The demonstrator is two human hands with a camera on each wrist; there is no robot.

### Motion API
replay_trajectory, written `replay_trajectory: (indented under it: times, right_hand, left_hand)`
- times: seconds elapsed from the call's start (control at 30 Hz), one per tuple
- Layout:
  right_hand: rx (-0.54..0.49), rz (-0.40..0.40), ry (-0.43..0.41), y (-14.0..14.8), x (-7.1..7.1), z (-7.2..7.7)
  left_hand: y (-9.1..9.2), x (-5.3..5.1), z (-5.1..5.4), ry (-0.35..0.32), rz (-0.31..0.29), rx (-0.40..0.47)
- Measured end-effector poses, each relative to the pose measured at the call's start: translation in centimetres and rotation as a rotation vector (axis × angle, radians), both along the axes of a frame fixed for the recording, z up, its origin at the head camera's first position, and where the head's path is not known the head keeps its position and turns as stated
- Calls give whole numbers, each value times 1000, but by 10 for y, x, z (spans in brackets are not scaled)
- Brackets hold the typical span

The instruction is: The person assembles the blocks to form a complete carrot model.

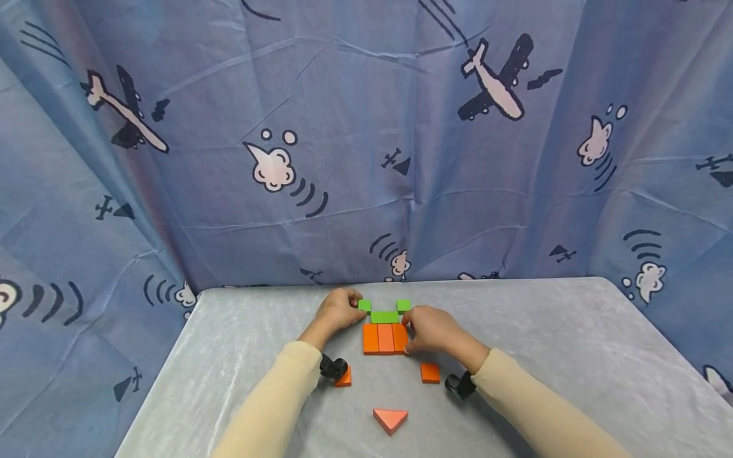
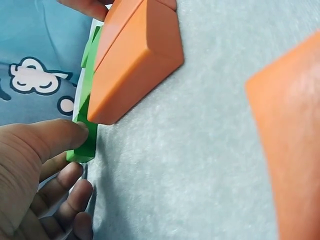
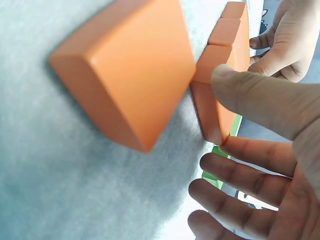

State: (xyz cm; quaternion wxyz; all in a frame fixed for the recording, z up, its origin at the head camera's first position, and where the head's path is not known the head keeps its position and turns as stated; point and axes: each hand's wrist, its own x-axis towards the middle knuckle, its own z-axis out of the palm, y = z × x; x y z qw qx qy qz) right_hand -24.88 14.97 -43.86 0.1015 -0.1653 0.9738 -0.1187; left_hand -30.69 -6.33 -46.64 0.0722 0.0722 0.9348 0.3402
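Note:
My left hand [image 1: 339, 310] pinches a small green block [image 1: 364, 306] at the left of a green group. In the left wrist view the thumb lies on this green block [image 2: 86, 145], and the index finger is behind it. A longer green block [image 1: 384, 317] and another small green block [image 1: 403, 306] make up the rest. Three orange blocks [image 1: 386, 339] stand side by side just below. With thumb and index finger at its two ends, my right hand [image 1: 433, 329] holds the rightmost orange block [image 3: 207, 112]; its other fingers are spread.
Nearer me lie two orange square blocks: one [image 1: 344, 380] partly hidden by the left wrist camera, the other [image 1: 430, 373] left of the right wrist camera. A salmon triangular block [image 1: 390, 420] lies closest. A patterned blue curtain [image 1: 343, 127] hangs behind the grey-covered table [image 1: 246, 356].

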Motion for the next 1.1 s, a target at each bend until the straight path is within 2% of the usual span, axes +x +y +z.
replay_trajectory:
  times: [0.2,0.33,0.47,0.7,0.9,1.1]
  right_hand:
    - [4,3,1,0,1,1]
    - [0,4,-6,0,1,2]
    - [-2,2,-4,2,1,1]
    - [-14,0,-1,4,0,-1]
    - [-16,0,-13,5,0,-1]
    - [-2,3,-12,5,-1,-2]
  left_hand:
    - [-6,3,4,-2,6,9]
    - [-12,12,7,16,-8,17]
    - [-19,29,15,49,-54,3]
    - [-29,66,26,80,-148,-21]
    - [-38,97,24,72,-189,-14]
    - [-45,116,17,70,-206,-7]
